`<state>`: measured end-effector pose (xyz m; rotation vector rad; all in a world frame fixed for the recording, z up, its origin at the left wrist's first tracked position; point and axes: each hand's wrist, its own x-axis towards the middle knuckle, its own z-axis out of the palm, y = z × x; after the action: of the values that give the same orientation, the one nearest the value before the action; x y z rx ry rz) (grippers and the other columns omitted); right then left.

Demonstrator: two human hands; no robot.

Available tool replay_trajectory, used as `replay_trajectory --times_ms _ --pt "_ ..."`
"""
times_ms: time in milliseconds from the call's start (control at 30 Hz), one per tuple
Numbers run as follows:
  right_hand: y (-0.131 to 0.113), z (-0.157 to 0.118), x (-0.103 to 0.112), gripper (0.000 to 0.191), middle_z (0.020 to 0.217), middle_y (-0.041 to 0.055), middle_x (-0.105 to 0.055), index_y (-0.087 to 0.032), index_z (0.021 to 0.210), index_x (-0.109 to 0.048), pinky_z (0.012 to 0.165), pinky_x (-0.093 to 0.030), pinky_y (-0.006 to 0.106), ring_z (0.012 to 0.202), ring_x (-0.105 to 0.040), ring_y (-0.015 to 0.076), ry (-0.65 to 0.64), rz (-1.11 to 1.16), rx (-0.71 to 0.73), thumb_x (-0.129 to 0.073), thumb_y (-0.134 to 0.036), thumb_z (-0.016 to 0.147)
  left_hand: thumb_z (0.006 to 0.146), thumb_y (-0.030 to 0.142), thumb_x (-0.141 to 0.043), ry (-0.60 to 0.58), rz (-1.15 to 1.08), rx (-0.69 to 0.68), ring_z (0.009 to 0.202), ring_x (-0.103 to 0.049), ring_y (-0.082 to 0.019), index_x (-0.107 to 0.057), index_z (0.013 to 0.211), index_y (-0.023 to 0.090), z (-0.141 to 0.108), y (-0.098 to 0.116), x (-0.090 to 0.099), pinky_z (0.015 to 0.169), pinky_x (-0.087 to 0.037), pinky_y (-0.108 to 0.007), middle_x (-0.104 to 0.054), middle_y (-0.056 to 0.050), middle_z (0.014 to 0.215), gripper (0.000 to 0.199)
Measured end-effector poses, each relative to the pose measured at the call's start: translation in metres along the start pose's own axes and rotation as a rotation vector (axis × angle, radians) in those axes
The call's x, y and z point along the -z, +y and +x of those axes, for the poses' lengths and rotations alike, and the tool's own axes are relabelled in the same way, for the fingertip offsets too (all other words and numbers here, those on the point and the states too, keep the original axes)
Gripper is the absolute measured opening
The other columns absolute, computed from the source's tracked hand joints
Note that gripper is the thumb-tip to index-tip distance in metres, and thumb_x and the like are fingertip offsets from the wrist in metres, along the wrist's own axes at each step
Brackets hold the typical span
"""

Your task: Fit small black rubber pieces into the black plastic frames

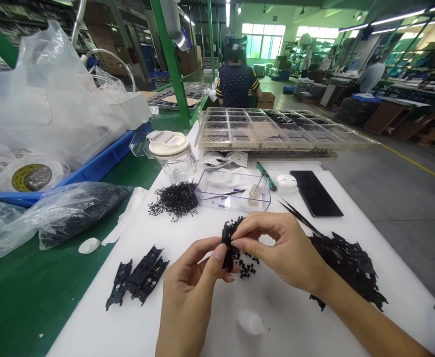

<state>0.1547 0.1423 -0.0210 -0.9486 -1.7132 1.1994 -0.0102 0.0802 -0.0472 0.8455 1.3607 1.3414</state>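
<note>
Black part (228, 259) | gripped upright in left hand (192, 281) | right hand (287, 249) pinched closed at its upper edge

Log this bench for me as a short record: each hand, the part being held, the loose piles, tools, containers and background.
Left hand: holds a black part between thumb and fingers
Right hand: thumb and forefinger pinched at the part; any tiny piece between them is hidden
Loose piles: small black bits behind the hands; wire-like clips beside the clear box
Tools: tweezers, green cutter
Containers: clear box, lidded jar
Background: compartment tray, seated co-worker
</note>
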Motion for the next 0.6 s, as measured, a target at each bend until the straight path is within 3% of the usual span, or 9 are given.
replay_trajectory --times_ms 233,400,600 --pt "0.003 0.0 -0.002 0.007 0.082 -0.0015 -0.074 -0.022 0.086 -0.08 0.066 -0.052 0.026 0.076 -0.066 0.013 0.03 -0.026 0.043 -0.078 -0.016 0.087 0.082 0.042 -0.084 -0.003 0.019 -0.031 0.065 -0.07 -0.013 -0.081 0.097 0.023 -0.005 -0.001 0.0 0.067 -0.058 -0.018 -0.079 -0.001 0.075 0.025" --pt "0.004 0.001 -0.001 0.003 0.082 0.0003 -0.074 -0.021 0.084 -0.08 0.066 -0.052 0.028 0.076 -0.066 0.0145 0.036 -0.008 0.007 -0.079 -0.02 0.087 0.075 0.034 -0.09 -0.046 -0.028 -0.008 0.084 -0.076 -0.02 -0.081 0.109 0.025 -0.009 -0.003 0.0 0.076 -0.061 -0.022 -0.082 -0.004 0.089 0.037" --pt "0.004 0.001 -0.001 0.002 0.083 0.0017 -0.074 -0.021 0.084 -0.08 0.066 -0.054 0.028 0.076 -0.067 0.016 0.012 0.014 -0.027 -0.08 -0.022 0.086 0.073 0.036 -0.091 0.027 0.024 -0.031 0.085 -0.075 -0.022 -0.083 0.106 0.025 -0.011 -0.004 -0.001 0.077 -0.061 -0.024 -0.081 -0.005 0.091 0.036"
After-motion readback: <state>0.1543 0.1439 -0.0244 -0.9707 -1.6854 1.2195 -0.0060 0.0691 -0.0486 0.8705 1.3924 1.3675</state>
